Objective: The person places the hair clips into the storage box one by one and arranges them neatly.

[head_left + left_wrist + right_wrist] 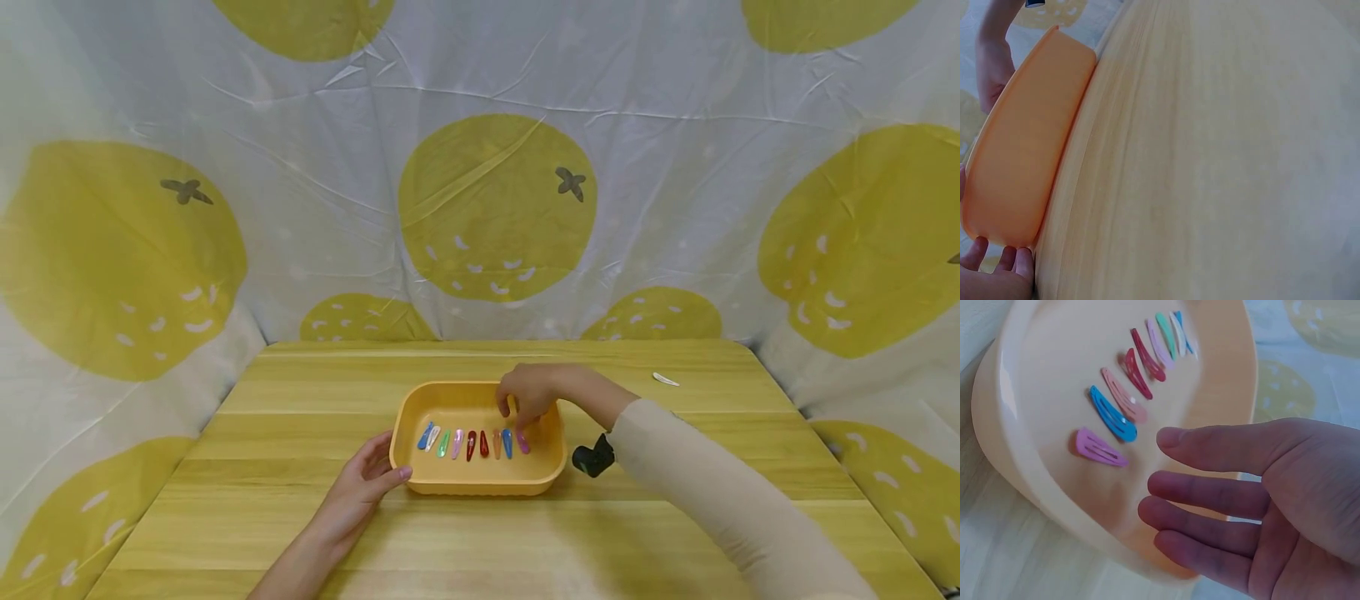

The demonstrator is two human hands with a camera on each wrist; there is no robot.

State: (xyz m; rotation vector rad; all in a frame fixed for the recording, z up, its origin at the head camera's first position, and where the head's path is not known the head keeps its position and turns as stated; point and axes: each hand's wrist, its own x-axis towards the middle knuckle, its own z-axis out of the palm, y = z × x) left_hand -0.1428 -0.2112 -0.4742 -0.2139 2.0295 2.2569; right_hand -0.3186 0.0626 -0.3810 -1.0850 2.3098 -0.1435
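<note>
A yellow-orange plastic tray (478, 487) stands on the wooden table. Across its floor runs a row of several snap hair clips, among them a red hair clip (483, 446), a green one and a white one. At the row's right end lie a blue hair clip (1112, 415) and a purple hair clip (1099, 449). My left hand (367, 479) grips the tray's left end, thumb at the front rim and fingers along the outer wall. Over the tray's right side hovers my right hand (1260, 500), fingers apart and holding nothing, near the purple clip.
A white hair clip (665, 379) lies alone on the table (300, 392), beyond the tray to the right. A black object (594, 457) shows beside the right sleeve. Cloth printed with yellow fruit (498, 208) hangs behind the table and at its sides.
</note>
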